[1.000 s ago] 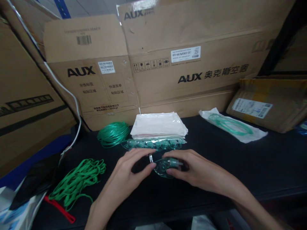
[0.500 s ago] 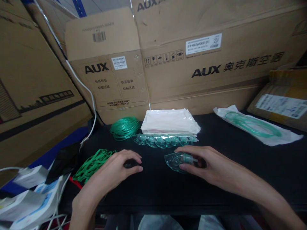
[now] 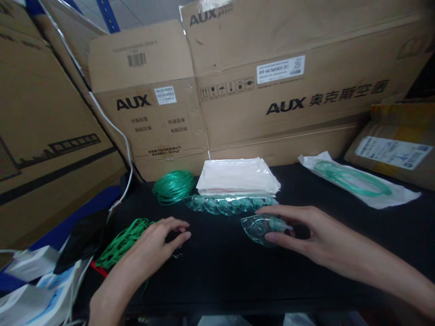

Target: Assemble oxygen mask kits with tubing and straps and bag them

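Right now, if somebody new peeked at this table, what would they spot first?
The big brown cardboard boxes printed AUX fill the whole back. In front, on the black table, the right hand pinches a see-through green plastic mask, just before a row of more such masks. The left hand rests beside a loose heap of bright green bands.

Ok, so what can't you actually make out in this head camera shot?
All in the head view:
- Whatever lies under the left hand: its curled fingers cover it.
- The far end of the mask: hidden by the right hand that grips it.
- The carton label: its print is too small to read.
- The papers at lower left: cut off by the picture's edge.
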The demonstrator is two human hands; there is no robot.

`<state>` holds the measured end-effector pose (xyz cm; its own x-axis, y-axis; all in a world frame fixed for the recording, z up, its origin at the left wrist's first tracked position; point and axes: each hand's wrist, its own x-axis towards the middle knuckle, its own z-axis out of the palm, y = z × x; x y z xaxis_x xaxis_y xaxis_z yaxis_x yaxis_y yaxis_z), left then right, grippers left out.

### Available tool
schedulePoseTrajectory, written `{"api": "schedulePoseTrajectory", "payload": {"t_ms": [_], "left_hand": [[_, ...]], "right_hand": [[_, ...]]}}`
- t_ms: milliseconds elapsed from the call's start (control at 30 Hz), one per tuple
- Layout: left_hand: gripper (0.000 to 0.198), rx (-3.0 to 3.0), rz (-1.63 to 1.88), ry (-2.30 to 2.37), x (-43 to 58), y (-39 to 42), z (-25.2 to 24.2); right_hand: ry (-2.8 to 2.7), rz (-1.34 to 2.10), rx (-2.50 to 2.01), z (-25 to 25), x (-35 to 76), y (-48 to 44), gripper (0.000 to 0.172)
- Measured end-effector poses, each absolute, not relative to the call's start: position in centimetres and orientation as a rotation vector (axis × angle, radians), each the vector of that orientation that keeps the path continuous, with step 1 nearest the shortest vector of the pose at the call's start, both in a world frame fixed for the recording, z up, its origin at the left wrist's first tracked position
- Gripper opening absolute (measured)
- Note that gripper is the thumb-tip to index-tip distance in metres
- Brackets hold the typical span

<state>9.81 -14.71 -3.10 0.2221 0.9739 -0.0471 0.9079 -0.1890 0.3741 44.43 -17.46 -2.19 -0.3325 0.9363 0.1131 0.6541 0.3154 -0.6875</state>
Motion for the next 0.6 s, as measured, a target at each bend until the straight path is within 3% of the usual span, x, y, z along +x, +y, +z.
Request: {"api": "schedulePoseTrajectory", "payload": {"t_ms": [400,600], "left_hand": [[0.017,2.197,0.265,1.792,9.40,-14.27,-2.94],[0.016,2.227,0.260,1.782,10.09,-13.93,-3.53]], "right_hand": [[-2.049,0.721,-1.374,-2.57,44.62,-17.17,0.050],[-2.056,0.722,-1.385,-2.77,44.69,-17.29,0.050]]}}
